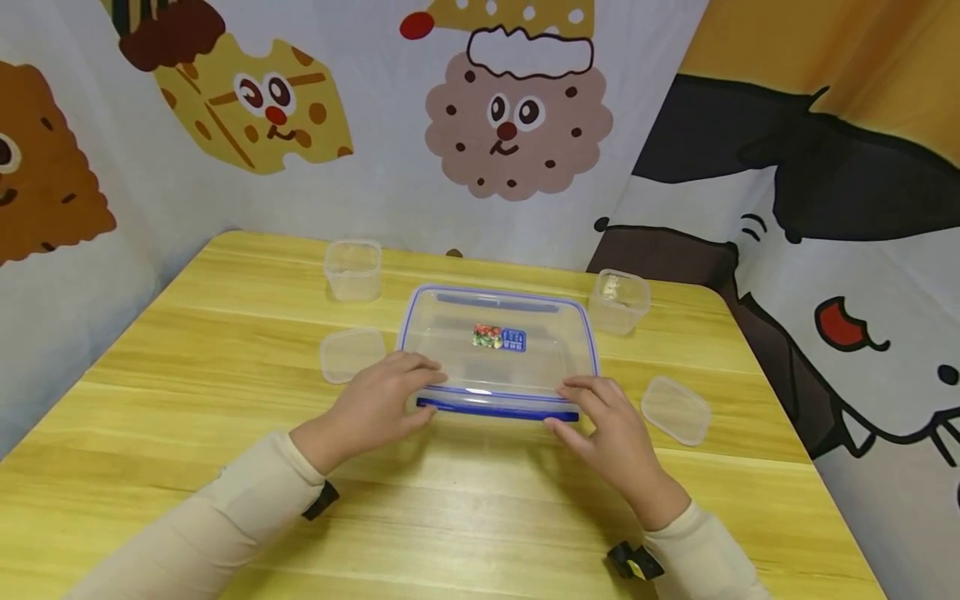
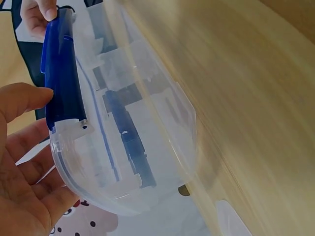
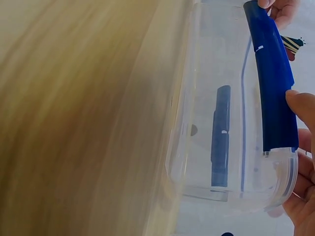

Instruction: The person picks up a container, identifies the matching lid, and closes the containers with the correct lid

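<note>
A large clear food container (image 1: 450, 354) with a blue seal line round its lid stands in front of me on the table. Along its near side runs a blue latch (image 1: 498, 411). My left hand (image 1: 375, 404) grips the near left corner, thumb against the latch and fingers over the lid's edge. At the near right corner my right hand (image 1: 615, 433) holds it the same way. Both wrist views show the latch (image 2: 64, 78) under the thumbs, lying flat against the side. Through the clear wall another blue latch (image 3: 221, 137) shows on the far side.
Small clear tubs stand behind the container, one at the back left (image 1: 354, 275) and one at the back right (image 1: 618, 304). A small clear lid (image 1: 348, 357) lies to the left, another lid (image 1: 677, 410) to the right. Printed curtains (image 1: 390, 200) hang behind the wooden table (image 1: 465, 517).
</note>
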`<act>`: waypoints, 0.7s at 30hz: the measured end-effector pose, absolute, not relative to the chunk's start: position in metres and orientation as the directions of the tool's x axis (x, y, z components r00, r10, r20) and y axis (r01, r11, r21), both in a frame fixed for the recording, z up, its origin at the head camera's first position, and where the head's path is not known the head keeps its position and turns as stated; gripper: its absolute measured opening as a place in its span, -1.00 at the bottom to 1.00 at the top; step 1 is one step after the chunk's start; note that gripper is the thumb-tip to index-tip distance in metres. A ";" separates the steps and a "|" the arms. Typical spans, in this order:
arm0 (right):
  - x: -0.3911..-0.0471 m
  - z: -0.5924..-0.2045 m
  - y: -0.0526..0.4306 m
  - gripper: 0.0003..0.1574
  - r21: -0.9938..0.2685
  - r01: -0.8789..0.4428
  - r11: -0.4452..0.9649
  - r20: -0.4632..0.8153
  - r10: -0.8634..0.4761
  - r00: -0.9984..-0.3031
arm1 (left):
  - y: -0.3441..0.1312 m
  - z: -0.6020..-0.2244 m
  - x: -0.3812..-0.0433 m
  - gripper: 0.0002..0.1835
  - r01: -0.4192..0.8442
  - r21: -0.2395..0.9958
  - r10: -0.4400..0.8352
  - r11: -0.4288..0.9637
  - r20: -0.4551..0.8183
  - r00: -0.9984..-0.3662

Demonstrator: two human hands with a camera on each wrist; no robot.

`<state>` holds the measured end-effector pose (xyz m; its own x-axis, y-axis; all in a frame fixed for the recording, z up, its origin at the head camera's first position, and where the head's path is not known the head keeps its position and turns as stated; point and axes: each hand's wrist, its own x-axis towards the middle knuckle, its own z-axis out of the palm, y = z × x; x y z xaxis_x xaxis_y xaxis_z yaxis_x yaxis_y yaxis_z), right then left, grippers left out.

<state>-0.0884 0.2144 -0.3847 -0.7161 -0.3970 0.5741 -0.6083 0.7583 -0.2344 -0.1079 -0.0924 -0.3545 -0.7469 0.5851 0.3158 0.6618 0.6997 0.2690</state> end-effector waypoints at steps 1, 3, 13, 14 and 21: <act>-0.088 -0.385 0.214 -0.48 -0.232 -0.607 0.760 0.577 -0.395 -0.715 | -0.092 -0.355 -0.108 -0.62 0.660 0.269 0.582 0.702 0.317 -0.748; -0.088 -0.385 0.213 -0.49 -0.231 -0.602 0.764 0.580 -0.389 -0.716 | -0.092 -0.356 -0.108 -0.64 0.655 0.269 0.579 0.706 0.315 -0.752; -0.088 -0.384 0.211 -0.46 -0.237 -0.586 0.775 0.581 -0.371 -0.725 | -0.093 -0.356 -0.108 -0.67 0.659 0.263 0.582 0.704 0.318 -0.749; -0.088 -0.384 0.211 -0.46 -0.236 -0.588 0.774 0.585 -0.370 -0.722 | -0.093 -0.356 -0.108 -0.67 0.662 0.259 0.583 0.703 0.322 -0.746; -0.088 -0.384 0.210 -0.47 -0.230 -0.588 0.776 0.604 -0.360 -0.711 | -0.093 -0.357 -0.107 -0.69 0.668 0.249 0.580 0.701 0.345 -0.738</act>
<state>-0.0884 0.2100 -0.3837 -0.7114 -0.3601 0.6035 -0.5875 0.7759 -0.2296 -0.1071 -0.0928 -0.3570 -0.7378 0.5803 0.3448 0.6679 0.7014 0.2490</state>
